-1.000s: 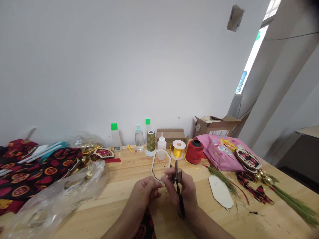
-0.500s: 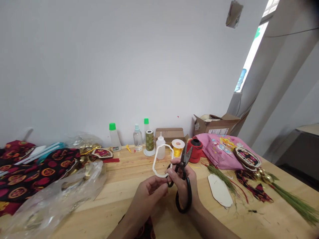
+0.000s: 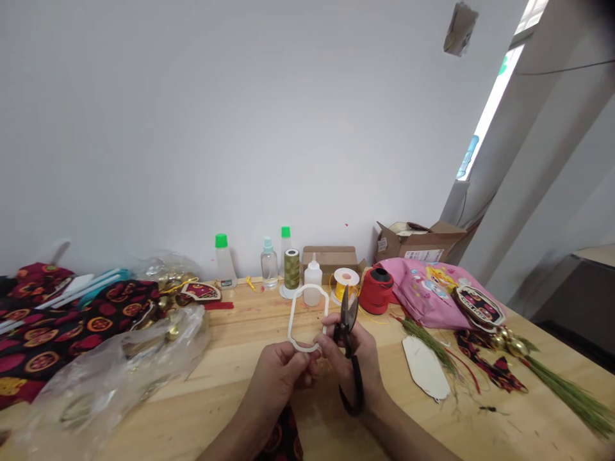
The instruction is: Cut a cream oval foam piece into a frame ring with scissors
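Holding the pale frame [image 3: 291, 314] upright above the table [image 3: 225, 358], between both hands.
Left hand [image 3: 279, 371]: fingertips pinched on the lower edge. Right hand [image 3: 356, 358]: thumb and finger closed on the lower right corner, scissors [image 3: 346, 330] carried in the same grip, presumably to leave the fingertips free. Behind: nozzle bottle [image 3: 312, 276], yellow spool [image 3: 346, 276], red thread cone [image 3: 375, 293]. Scissor tips partly mask the spool.

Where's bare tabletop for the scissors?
Bare wood lies between the plastic bag and left hand; a narrower strip separates the right hand from the white panel. Crowded: the back row of bottles and spools, and around the pink cloth.
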